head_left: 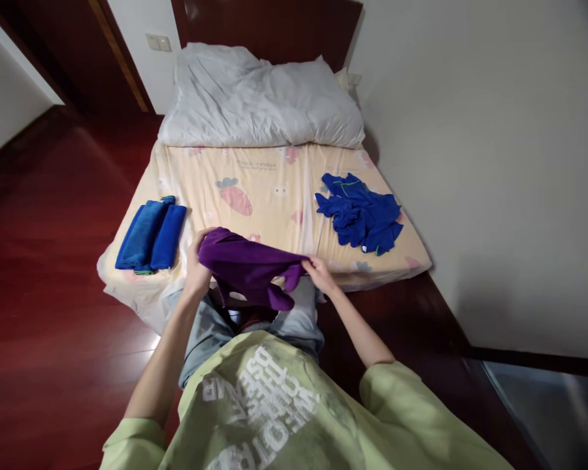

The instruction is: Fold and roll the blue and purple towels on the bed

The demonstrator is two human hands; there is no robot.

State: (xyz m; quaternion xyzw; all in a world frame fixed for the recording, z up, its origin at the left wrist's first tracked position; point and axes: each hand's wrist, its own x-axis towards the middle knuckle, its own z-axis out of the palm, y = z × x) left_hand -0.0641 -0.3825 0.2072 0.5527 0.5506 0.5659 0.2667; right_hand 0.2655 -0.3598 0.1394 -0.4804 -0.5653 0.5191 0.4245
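Note:
A purple cloth (249, 264) is stretched between my two hands, above my lap at the bed's front edge, with its lower part hanging in loose folds. My left hand (196, 261) grips its left end, the fingers partly hidden behind the fabric. At the right end, my right hand (318, 273) pinches a corner. Folded blue cloths (149, 235) lie on the bed to the left of my left hand. Beyond my right hand, a crumpled pile of blue cloths (361, 214) rests on the right side of the bed.
The bed (269, 189) has a cream sheet with strawberry prints. A bunched white quilt (259, 98) lies at its far end, before a dark headboard (269, 26). A white wall (490, 170) stands at the right, and reddish wooden floor (53, 261) shows at the left.

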